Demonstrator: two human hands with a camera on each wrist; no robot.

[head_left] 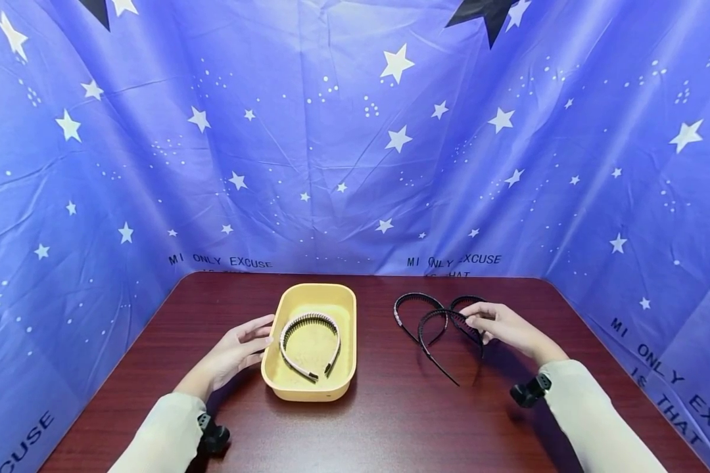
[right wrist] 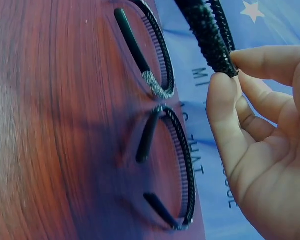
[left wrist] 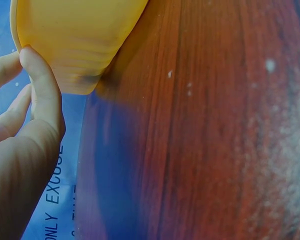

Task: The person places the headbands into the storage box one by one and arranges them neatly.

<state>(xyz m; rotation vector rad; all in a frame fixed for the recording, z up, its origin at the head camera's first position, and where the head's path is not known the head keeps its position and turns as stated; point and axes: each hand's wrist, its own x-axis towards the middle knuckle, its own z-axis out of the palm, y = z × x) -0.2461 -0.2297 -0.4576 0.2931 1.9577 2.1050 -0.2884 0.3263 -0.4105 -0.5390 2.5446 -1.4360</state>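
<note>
A yellow plastic tray (head_left: 348,368) stands left of centre on the table. Inside it lies a pale pink headband (head_left: 334,328) with dark inner teeth and dark tips. My left hand (head_left: 227,358) touches the tray's left side, its fingertips on the outer wall near the rim; the left wrist view shows the thumb tip (left wrist: 27,55) there. On the right, my right hand (head_left: 505,327) pinches a black headband (head_left: 424,328) between thumb and fingers, raised above the tabletop. Its sparkly, rough surface shows in the right wrist view. Beneath and beside it are two other dark headbands, one with a silvery section (right wrist: 151,84).
The dark red wooden table (head_left: 390,420) carries everything. Blue star-printed cloth (head_left: 331,131) hangs behind and along both sides. A second dark headband (right wrist: 187,170) lies near the table's right part. Black wrist cameras (head_left: 213,435) sit on both sleeves.
</note>
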